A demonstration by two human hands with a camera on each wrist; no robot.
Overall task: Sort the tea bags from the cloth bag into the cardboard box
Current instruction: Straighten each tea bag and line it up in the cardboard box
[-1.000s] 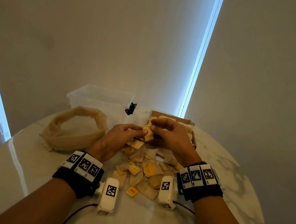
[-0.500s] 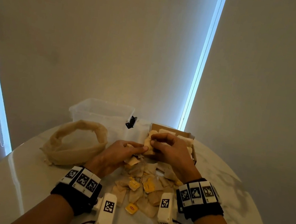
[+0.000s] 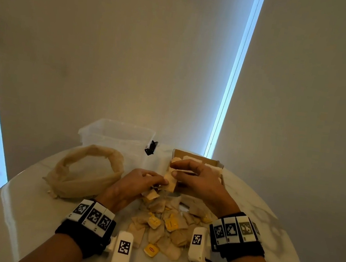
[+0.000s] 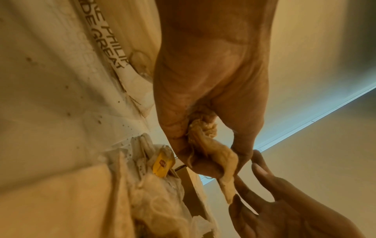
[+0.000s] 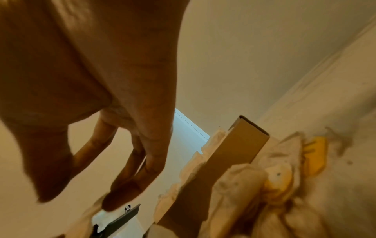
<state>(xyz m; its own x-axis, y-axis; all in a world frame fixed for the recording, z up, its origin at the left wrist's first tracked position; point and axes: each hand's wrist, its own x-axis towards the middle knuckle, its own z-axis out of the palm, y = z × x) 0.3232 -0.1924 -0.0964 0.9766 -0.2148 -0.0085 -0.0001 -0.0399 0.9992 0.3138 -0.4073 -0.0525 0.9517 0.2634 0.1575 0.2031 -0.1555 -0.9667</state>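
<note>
Pale paper tea bags lie in a loose heap on the white marble bench, between the two wrists, and some of them carry yellow tags. The left hand has its grip narrow: thumb and fingers pinch one tea bag, which shows crumpled in the left wrist view. The right hand is just beside it and above the near edge of the cardboard box. In the head view its fingers are bent around the upper part of the same pale tea bag, so both hands hold it together. In the right wrist view the fingers point downward, but this picture is blurred and the contact is not clear there. The box stands at the far side of the heap and already contains several tea bags. The cloth bag lies open on the left. Behind it stands a clear plastic container.
</note>
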